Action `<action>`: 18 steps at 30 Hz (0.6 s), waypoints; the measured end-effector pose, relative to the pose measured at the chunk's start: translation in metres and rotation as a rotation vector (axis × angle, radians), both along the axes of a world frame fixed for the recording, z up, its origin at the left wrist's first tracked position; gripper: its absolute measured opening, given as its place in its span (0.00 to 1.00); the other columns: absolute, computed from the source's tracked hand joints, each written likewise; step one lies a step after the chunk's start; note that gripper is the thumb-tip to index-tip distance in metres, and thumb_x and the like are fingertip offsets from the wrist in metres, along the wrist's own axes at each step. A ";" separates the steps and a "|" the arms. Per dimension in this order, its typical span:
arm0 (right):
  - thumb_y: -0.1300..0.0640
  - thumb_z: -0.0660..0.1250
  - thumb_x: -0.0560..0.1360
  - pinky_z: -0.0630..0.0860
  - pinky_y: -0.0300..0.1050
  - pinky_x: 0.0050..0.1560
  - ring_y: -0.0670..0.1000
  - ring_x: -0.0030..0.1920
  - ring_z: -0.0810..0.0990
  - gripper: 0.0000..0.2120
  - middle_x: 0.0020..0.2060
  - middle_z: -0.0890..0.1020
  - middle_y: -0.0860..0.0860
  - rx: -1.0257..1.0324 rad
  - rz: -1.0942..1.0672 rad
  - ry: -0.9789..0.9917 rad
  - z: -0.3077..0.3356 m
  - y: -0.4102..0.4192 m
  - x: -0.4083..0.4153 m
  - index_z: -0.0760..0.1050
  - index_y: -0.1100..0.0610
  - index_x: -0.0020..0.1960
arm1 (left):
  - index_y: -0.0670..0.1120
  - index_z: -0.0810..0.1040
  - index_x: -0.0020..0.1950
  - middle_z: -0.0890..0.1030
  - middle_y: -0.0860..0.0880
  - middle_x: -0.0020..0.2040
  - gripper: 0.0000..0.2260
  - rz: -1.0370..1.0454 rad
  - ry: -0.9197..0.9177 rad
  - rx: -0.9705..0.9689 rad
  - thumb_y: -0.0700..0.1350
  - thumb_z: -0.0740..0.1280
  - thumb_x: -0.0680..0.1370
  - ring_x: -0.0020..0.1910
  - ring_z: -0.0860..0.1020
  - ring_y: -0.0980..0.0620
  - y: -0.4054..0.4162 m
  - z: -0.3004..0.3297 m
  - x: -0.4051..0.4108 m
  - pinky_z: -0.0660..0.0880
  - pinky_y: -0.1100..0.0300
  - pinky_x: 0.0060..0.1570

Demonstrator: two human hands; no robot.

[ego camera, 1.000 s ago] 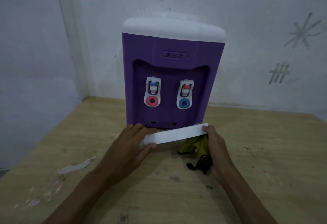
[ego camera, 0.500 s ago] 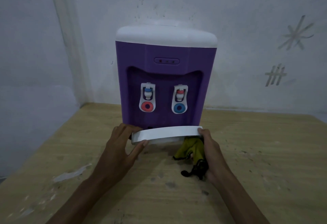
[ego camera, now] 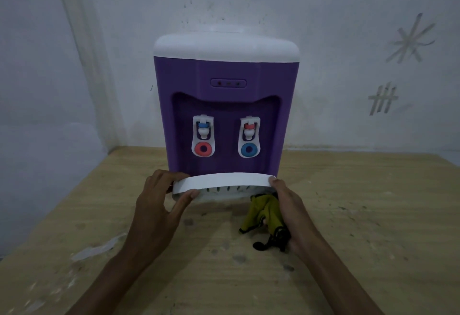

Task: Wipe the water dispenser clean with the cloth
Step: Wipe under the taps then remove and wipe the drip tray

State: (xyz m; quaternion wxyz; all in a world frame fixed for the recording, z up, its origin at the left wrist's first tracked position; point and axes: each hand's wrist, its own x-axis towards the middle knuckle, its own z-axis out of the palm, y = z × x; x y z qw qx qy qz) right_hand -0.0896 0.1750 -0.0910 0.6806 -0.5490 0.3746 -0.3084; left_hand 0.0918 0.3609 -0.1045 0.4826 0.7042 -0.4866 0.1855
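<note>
A purple water dispenser (ego camera: 225, 105) with a white top and two taps stands on the wooden table (ego camera: 361, 215) against the wall. Its white drip tray (ego camera: 224, 183) sits at the base of the front recess. My left hand (ego camera: 159, 205) grips the tray's left end, fingers above and thumb on its front. My right hand (ego camera: 291, 207) holds the tray's right end with the thumb while its fingers clutch a yellow-green cloth with black trim (ego camera: 263, 217), which hangs down to the table.
White walls meet in a corner at the back left. Pale paint smears (ego camera: 97, 250) mark the table's left side, and dark specks dot the right. The table's left edge (ego camera: 62, 202) runs diagonally beside the wall.
Both hands have pushed the white drip tray away from me, from tilted and loose in front of the dispenser to level against its base. The cloth travelled along in my right hand.
</note>
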 end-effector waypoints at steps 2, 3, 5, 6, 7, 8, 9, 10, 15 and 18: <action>0.43 0.64 0.83 0.85 0.55 0.42 0.55 0.43 0.85 0.10 0.47 0.86 0.54 -0.103 -0.001 0.046 0.001 0.000 -0.001 0.81 0.46 0.52 | 0.47 0.79 0.60 0.78 0.53 0.56 0.18 0.012 -0.028 0.034 0.58 0.66 0.78 0.55 0.76 0.52 0.001 0.000 0.003 0.73 0.65 0.52; 0.45 0.63 0.84 0.85 0.57 0.45 0.54 0.44 0.85 0.09 0.48 0.85 0.51 -0.163 0.001 0.066 0.000 -0.001 -0.001 0.81 0.44 0.53 | 0.46 0.79 0.61 0.78 0.52 0.57 0.19 0.011 -0.050 0.056 0.58 0.67 0.78 0.57 0.76 0.52 0.002 0.000 0.005 0.72 0.68 0.54; 0.48 0.62 0.84 0.86 0.57 0.47 0.52 0.47 0.85 0.10 0.49 0.84 0.47 -0.288 0.006 0.091 -0.004 -0.005 -0.003 0.81 0.40 0.58 | 0.45 0.80 0.62 0.78 0.51 0.61 0.18 -0.006 -0.109 0.101 0.55 0.71 0.78 0.60 0.75 0.52 0.003 -0.001 0.010 0.70 0.68 0.59; 0.49 0.62 0.84 0.85 0.57 0.49 0.50 0.49 0.84 0.10 0.50 0.84 0.44 -0.355 0.012 0.108 -0.008 -0.008 -0.004 0.80 0.37 0.58 | 0.45 0.80 0.63 0.78 0.50 0.63 0.18 -0.014 -0.143 0.123 0.52 0.74 0.78 0.62 0.75 0.51 0.004 -0.002 0.012 0.72 0.65 0.61; 0.49 0.63 0.84 0.85 0.53 0.51 0.46 0.52 0.83 0.11 0.51 0.83 0.41 -0.421 0.022 0.136 -0.011 -0.011 -0.004 0.79 0.35 0.59 | 0.46 0.80 0.63 0.78 0.50 0.64 0.17 -0.014 -0.171 0.143 0.49 0.76 0.77 0.64 0.75 0.50 0.004 -0.004 0.014 0.74 0.61 0.61; 0.50 0.63 0.83 0.83 0.45 0.51 0.42 0.53 0.82 0.11 0.52 0.82 0.38 -0.479 0.037 0.160 -0.012 -0.012 -0.004 0.77 0.36 0.62 | 0.46 0.80 0.63 0.78 0.50 0.65 0.17 -0.011 -0.191 0.159 0.47 0.77 0.76 0.65 0.75 0.50 0.005 -0.006 0.015 0.75 0.57 0.60; 0.51 0.65 0.83 0.79 0.36 0.48 0.38 0.52 0.80 0.13 0.51 0.81 0.35 -0.535 0.047 0.189 -0.014 -0.012 -0.004 0.77 0.39 0.65 | 0.47 0.80 0.62 0.78 0.50 0.66 0.15 -0.002 -0.210 0.170 0.46 0.76 0.77 0.65 0.75 0.50 0.005 -0.007 0.017 0.77 0.56 0.58; 0.53 0.66 0.82 0.76 0.29 0.45 0.34 0.51 0.79 0.15 0.50 0.80 0.33 -0.578 0.051 0.217 -0.017 -0.011 -0.004 0.76 0.41 0.67 | 0.48 0.80 0.62 0.78 0.51 0.66 0.14 0.007 -0.231 0.182 0.48 0.74 0.78 0.65 0.75 0.52 0.004 -0.008 0.018 0.78 0.56 0.57; 0.48 0.71 0.77 0.82 0.42 0.48 0.37 0.49 0.81 0.23 0.50 0.82 0.36 -0.712 -0.028 0.344 -0.030 -0.005 0.001 0.72 0.39 0.71 | 0.47 0.81 0.64 0.81 0.50 0.64 0.19 0.094 -0.372 0.246 0.55 0.62 0.79 0.64 0.77 0.50 -0.003 -0.008 0.020 0.76 0.54 0.61; 0.43 0.71 0.77 0.83 0.46 0.47 0.40 0.50 0.81 0.25 0.52 0.83 0.37 -0.777 -0.077 0.410 -0.033 -0.001 0.005 0.69 0.37 0.72 | 0.48 0.81 0.63 0.83 0.50 0.61 0.19 0.159 -0.383 0.289 0.55 0.60 0.79 0.59 0.77 0.50 -0.007 -0.011 0.021 0.72 0.56 0.59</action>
